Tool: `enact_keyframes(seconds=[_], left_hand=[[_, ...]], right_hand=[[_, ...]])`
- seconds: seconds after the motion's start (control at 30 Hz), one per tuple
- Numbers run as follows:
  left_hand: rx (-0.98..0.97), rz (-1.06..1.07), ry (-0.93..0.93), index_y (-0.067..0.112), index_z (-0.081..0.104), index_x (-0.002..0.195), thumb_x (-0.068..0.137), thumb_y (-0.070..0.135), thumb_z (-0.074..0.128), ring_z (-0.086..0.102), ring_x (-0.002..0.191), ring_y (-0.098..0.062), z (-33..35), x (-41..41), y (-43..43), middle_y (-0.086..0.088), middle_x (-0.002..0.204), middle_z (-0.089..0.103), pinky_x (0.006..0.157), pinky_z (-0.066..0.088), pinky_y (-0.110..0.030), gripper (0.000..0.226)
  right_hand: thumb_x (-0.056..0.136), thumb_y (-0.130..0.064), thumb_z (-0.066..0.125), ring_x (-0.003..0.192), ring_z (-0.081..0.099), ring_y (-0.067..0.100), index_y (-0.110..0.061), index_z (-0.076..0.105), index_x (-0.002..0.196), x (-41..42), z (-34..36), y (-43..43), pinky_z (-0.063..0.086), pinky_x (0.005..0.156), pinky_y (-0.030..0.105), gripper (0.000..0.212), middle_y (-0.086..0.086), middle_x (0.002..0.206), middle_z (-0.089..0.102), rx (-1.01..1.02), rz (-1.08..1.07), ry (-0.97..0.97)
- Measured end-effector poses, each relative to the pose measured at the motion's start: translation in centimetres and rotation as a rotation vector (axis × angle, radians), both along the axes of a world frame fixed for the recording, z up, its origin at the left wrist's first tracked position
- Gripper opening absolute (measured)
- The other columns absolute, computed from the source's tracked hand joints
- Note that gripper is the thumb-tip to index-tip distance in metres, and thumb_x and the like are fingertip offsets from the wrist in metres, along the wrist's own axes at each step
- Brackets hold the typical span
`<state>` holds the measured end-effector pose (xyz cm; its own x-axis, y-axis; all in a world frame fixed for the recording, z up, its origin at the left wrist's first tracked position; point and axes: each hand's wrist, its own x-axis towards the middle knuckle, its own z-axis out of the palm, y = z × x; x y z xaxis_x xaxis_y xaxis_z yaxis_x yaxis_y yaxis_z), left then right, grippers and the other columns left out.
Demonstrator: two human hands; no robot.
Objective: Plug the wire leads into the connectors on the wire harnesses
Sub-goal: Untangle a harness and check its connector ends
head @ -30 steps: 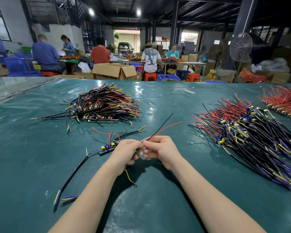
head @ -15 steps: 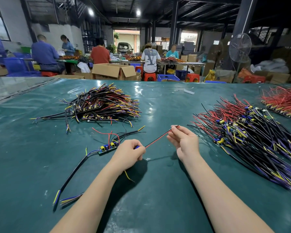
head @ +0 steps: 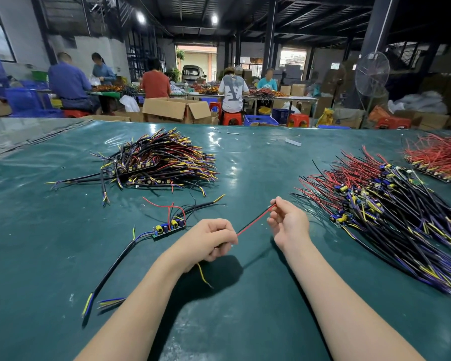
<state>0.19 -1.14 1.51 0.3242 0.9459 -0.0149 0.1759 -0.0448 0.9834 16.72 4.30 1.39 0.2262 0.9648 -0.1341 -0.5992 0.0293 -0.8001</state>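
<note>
A red and black wire lead pair [head: 254, 220] stretches taut between my two hands above the green table. My left hand [head: 208, 239] is closed around the near end of it; whatever else it grips is hidden, and a yellow wire [head: 202, 273] hangs below the fist. My right hand [head: 288, 222] pinches the far tip of the leads between thumb and fingers. A small circuit board [head: 168, 226] with blue and yellow parts lies just left of my left hand, with a black cable [head: 115, 263] running toward me.
A heap of black, yellow and red harnesses [head: 158, 160] lies at the far left of the green table mat [head: 245, 308]. A larger heap [head: 391, 209] spreads on the right, with a red pile [head: 440, 157] behind it. People work at tables beyond.
My hands were together a second ago. The right hand has slid out along the leads to the right and away, pulling them straight; the left hand has stayed put.
</note>
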Motion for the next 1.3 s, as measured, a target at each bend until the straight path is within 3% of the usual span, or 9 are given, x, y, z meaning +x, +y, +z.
enact_keyframes(seconds=[0.2, 0.33, 0.47, 0.7, 0.87, 1.0, 1.13, 1.2, 1.3], left_hand=[[-0.131, 0.041, -0.189, 0.007, 0.057, 0.073, 0.091, 0.009, 0.041, 0.039, 0.038, -0.005, 0.2, 0.3, 0.1, 0.001, 0.048, 0.054, 0.034, 0.022, -0.011, 0.024], [-0.131, 0.137, -0.330, 0.004, 0.056, 0.079, 0.095, 0.002, 0.032, 0.044, 0.039, -0.004, 0.2, 0.1, 0.5, 0.001, 0.050, 0.057, 0.037, 0.027, -0.012, 0.028], [-0.128, 0.132, -0.362, 0.006, 0.053, 0.080, 0.097, 0.003, 0.035, 0.046, 0.041, -0.004, 0.1, 0.0, 0.4, 0.001, 0.053, 0.057, 0.039, 0.029, -0.012, 0.025], [-0.105, 0.076, -0.300, 0.004, 0.057, 0.084, 0.096, 0.003, 0.040, 0.052, 0.048, -0.003, -0.2, 0.0, 0.4, 0.002, 0.062, 0.066, 0.045, 0.036, -0.011, 0.021], [-0.136, -0.021, -0.267, 0.003, 0.057, 0.087, 0.095, 0.003, 0.040, 0.054, 0.049, -0.003, 0.1, -0.5, 0.2, 0.000, 0.063, 0.067, 0.043, 0.037, -0.011, 0.019], [-0.247, -0.116, -0.221, 0.002, 0.058, 0.087, 0.094, 0.004, 0.043, 0.055, 0.050, -0.005, 0.2, -0.7, 0.1, -0.002, 0.064, 0.067, 0.042, 0.039, -0.012, 0.017], [-0.278, -0.212, -0.160, 0.003, 0.058, 0.087, 0.094, 0.003, 0.042, 0.058, 0.052, -0.006, 0.4, -1.6, -0.4, -0.004, 0.068, 0.069, 0.048, 0.046, -0.015, 0.017], [-0.213, -0.064, -0.299, 0.004, 0.057, 0.087, 0.094, 0.002, 0.040, 0.061, 0.052, -0.008, 0.6, -1.4, 0.0, -0.006, 0.071, 0.069, 0.050, 0.052, -0.019, 0.018], [-0.044, 0.367, -0.688, 0.008, 0.052, 0.086, 0.098, 0.005, 0.036, 0.064, 0.052, -0.009, 0.6, -1.0, 1.4, -0.011, 0.082, 0.064, 0.053, 0.055, -0.020, 0.020]], right_hand=[[0.098, -0.025, 0.044, 0.033, 0.053, 0.004, -0.004, 0.057, 0.073, 0.1, -0.2, 0.2, 0.043, 0.035, 0.014, 0.035, 0.005, 0.058, 0.057, -0.083, 0.069, 0.197], [0.094, -0.039, 0.045, 0.040, 0.055, 0.006, -0.005, 0.063, 0.076, -1.3, -0.2, -0.3, 0.045, 0.040, 0.015, 0.043, 0.002, 0.057, 0.058, -0.057, 0.345, -0.126], [0.090, -0.015, 0.055, 0.046, 0.051, 0.004, -0.009, 0.065, 0.079, -3.7, -0.5, -1.7, 0.044, 0.050, 0.013, 0.016, -0.007, 0.052, 0.057, 0.090, 0.624, -0.380], [0.085, 0.000, 0.058, 0.039, 0.043, 0.009, -0.004, 0.060, 0.062, -4.0, -0.7, -1.9, 0.039, 0.046, 0.016, 0.024, -0.003, 0.042, 0.049, 0.206, 0.445, -0.477], [0.083, -0.002, 0.062, 0.046, 0.032, 0.008, -0.007, 0.056, 0.059, -2.1, -0.3, -0.6, 0.023, 0.045, 0.016, 0.025, -0.004, 0.042, 0.040, 0.108, 0.144, -0.500], [0.083, -0.002, 0.063, 0.037, 0.037, 0.000, -0.007, 0.057, 0.060, -0.4, -0.6, 0.4, 0.027, 0.038, 0.011, 0.025, 0.001, 0.049, 0.043, -0.013, 0.001, -0.356], [0.092, -0.006, 0.051, 0.029, 0.035, 0.001, -0.006, 0.055, 0.062, 1.4, -0.2, 1.1, 0.023, 0.031, 0.012, 0.031, 0.000, 0.049, 0.047, -0.096, -0.126, 0.054], [0.098, -0.015, 0.043, 0.031, 0.035, 0.002, -0.006, 0.054, 0.066, 2.1, 0.0, 1.2, 0.023, 0.031, 0.011, 0.035, 0.003, 0.058, 0.042, -0.086, -0.169, 0.095], [0.099, -0.019, 0.037, 0.029, 0.035, 0.000, -0.008, 0.053, 0.065, 0.1, -0.1, 0.3, 0.025, 0.033, 0.012, 0.039, 0.006, 0.058, 0.042, -0.032, -0.029, -0.252]])
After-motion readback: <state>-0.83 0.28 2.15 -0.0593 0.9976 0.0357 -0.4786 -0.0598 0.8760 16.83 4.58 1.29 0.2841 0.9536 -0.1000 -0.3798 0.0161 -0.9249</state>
